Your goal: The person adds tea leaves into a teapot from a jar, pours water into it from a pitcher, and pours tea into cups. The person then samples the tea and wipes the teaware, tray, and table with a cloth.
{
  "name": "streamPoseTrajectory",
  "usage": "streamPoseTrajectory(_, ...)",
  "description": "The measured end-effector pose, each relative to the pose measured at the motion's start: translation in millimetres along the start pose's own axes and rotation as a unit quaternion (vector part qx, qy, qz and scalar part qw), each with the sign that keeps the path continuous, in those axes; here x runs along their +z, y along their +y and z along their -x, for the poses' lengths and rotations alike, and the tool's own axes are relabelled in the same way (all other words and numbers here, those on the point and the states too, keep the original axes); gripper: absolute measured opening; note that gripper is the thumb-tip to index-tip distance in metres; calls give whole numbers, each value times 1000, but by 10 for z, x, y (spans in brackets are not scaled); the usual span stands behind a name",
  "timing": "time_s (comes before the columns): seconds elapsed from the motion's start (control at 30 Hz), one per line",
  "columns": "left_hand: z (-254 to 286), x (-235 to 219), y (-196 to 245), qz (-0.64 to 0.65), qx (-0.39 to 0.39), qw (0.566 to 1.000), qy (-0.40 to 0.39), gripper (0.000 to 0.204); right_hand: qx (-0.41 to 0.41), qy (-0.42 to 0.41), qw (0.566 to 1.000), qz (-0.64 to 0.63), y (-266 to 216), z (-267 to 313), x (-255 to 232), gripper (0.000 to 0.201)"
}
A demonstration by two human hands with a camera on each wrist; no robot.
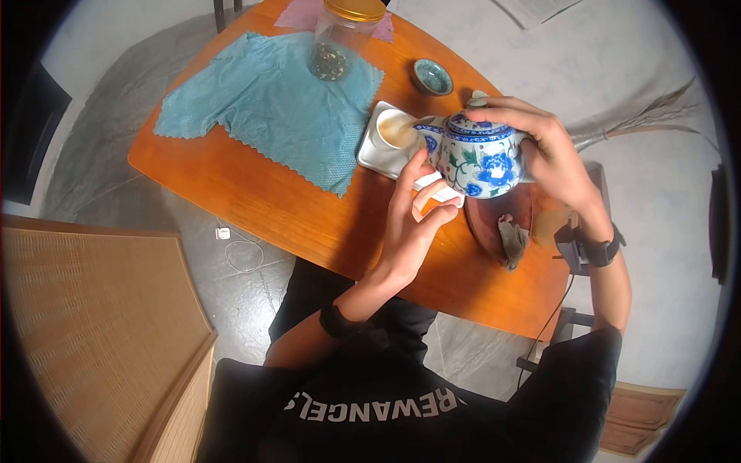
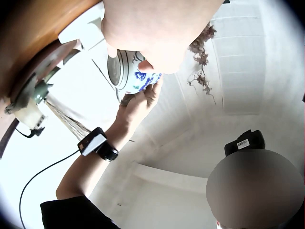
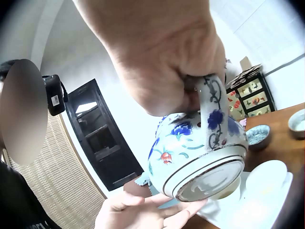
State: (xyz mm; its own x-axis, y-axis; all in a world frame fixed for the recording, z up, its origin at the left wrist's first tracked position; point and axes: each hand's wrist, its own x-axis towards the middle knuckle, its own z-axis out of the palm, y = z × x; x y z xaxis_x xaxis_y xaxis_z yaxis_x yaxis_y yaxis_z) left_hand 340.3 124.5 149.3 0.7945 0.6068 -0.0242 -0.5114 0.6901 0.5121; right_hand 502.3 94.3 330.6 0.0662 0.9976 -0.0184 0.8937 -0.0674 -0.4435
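One teapot [image 1: 485, 163], right fingers [image 1: 511, 116] round handle [image 3: 214, 112], left fingers [image 1: 406, 182] spread beside.

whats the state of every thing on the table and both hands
teapot, lifted, closed, spout toward the cup
cup, upright, seems to hold pale brown liquid
tray, lying flat under the cup
jar, closed, partly filled
bowl, upright, contents unclear
blue cloth, spread out, creased
rag, crumpled
right hand, gripping the teapot
left hand, fingers extended beside the teapot
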Motion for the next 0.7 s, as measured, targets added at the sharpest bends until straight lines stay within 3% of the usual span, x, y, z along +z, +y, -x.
streamPoseTrajectory(0.2,-72,87,130,-102,39,994,-15,89,33,129,991,-30,169,305,225,78)
streamPoseTrajectory(0.37,-407,359,116,-138,93,984,-65,96,40,205,975,-80,363,323,21,78)
streamPoseTrajectory(0.43,-576,503,58,-167,130,976,-48,89,35,204,975,-85,419,269,-147,77)
streamPoseTrajectory(0.5,-830,609,-67,-102,115,986,-59,92,23,186,981,-55,541,189,-292,77)
streamPoseTrajectory(0.57,-963,710,-105,-20,63,996,-56,95,12,166,986,-24,667,77,-425,76)
streamPoseTrajectory(0.7,-1187,712,-201,-19,15,999,-30,97,-9,82,997,10,983,-165,-609,75)
